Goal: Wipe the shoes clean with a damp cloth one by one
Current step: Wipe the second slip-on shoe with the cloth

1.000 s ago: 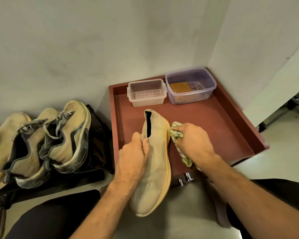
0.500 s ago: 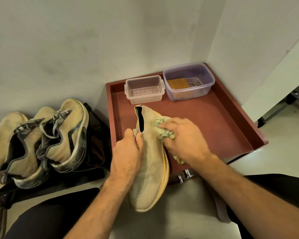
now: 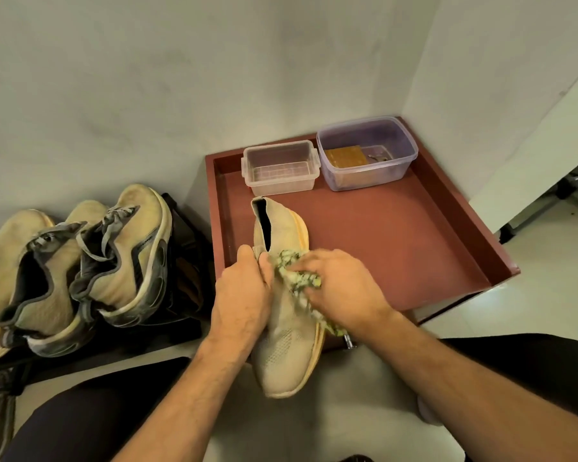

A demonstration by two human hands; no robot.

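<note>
— Gripping the beige knit shoe (image 3: 289,345) at its collar is the left hand (image 3: 244,295), fingers curled round the upper.
— And the right hand (image 3: 341,288)?
— Bunched round a green-patterned cloth (image 3: 297,278), pressing it on the shoe's upper. The heel lies over the red tray (image 3: 397,261), the toe hangs off its near edge

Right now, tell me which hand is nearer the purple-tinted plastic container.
Right. The right hand presses the green patterned cloth on the beige knit shoe, below the container; the left hand grips the shoe farther left.
</note>
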